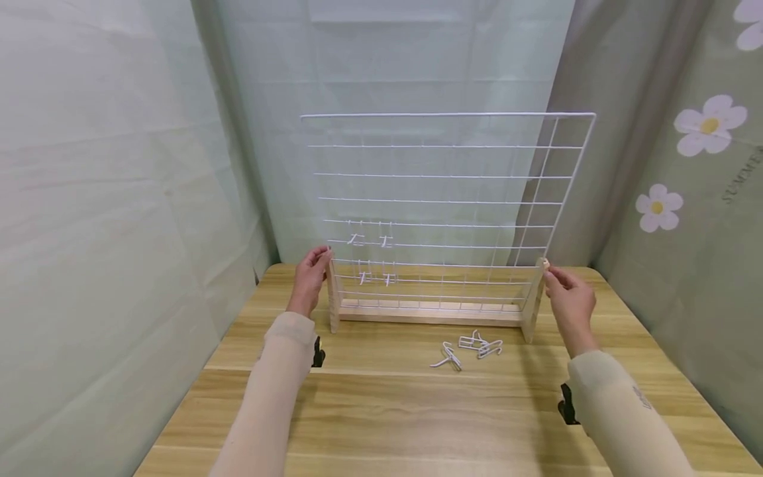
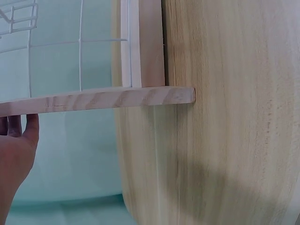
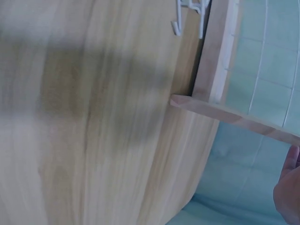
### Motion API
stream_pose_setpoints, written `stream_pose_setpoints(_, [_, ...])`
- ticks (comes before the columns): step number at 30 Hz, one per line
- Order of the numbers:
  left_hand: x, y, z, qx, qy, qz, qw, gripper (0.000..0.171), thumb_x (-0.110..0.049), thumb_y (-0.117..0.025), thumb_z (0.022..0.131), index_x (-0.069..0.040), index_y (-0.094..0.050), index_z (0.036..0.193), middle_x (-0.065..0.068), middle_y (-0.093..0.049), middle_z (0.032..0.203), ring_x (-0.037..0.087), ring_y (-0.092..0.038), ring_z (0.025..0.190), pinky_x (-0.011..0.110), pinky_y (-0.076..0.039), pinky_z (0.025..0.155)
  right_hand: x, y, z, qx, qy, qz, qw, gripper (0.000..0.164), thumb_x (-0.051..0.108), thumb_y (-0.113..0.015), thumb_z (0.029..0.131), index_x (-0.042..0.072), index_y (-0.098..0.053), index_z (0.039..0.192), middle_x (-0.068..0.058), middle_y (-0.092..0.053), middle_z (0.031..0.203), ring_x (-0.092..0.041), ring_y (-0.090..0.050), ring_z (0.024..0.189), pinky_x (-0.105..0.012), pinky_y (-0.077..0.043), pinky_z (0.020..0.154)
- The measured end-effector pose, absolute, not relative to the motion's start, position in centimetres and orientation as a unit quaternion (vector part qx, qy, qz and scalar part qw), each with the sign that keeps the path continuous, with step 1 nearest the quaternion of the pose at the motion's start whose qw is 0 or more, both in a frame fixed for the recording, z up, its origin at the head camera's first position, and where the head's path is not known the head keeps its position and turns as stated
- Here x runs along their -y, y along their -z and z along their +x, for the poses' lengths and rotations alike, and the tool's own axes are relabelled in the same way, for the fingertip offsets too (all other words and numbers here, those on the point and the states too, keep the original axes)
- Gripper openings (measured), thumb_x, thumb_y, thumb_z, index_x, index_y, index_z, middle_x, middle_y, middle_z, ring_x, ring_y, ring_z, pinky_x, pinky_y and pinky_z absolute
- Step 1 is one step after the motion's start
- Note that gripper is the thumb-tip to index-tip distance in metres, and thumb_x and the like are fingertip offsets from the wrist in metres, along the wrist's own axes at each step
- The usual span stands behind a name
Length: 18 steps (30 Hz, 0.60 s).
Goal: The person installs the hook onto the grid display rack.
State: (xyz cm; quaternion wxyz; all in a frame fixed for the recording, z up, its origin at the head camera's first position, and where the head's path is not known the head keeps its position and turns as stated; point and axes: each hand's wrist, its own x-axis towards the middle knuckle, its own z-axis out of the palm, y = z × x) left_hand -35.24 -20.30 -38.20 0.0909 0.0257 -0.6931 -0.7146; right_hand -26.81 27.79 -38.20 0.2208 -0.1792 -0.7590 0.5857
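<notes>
A white wire grid rack stands upright in a wooden base with a side board at each end. My left hand pinches the upper end of the left side board; in the left wrist view its fingertips meet the board's outer face, the thumb hidden. At the opposite end, my right hand pinches the top of the right side board. Several white wire hooks hang on the grid's lower left. More white hooks lie loose on the table before the base.
Beneath everything is a wood-grain table with rounded back corners. Pale green cloth hangs behind it and on both sides; the right cloth carries white flowers.
</notes>
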Motion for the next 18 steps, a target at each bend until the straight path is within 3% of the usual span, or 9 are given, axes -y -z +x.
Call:
stream_pose_setpoints(6, [20.3,38.4,-35.4,0.696,0.711,0.027,0.094,0.044,-0.031,-0.054,0.103,-0.005,-0.051,0.138,0.008,-0.052,0.135,0.022,-0.047,0.123,0.043,-0.038,0.108,-27.4,38.8,-26.2,0.763,-0.576,-0.186,0.226,0.042,0.035,-0.063,0.097,0.005,-0.067,0.126,0.011,-0.067,0.097,0.007,-0.059,0.067,-0.011,-0.048,0.063])
stream_pose_setpoints(18, [20.2,38.0,-35.2,0.695,0.714,0.032,0.078,0.042,-0.029,-0.053,0.104,-0.006,-0.049,0.139,0.010,-0.050,0.139,0.023,-0.045,0.128,0.043,-0.035,0.112,-24.2,40.0,-25.3,0.778,-0.573,-0.159,0.202,0.037,0.029,-0.064,0.098,0.003,-0.068,0.123,-0.002,-0.069,0.105,0.003,-0.059,0.069,-0.012,-0.047,0.065])
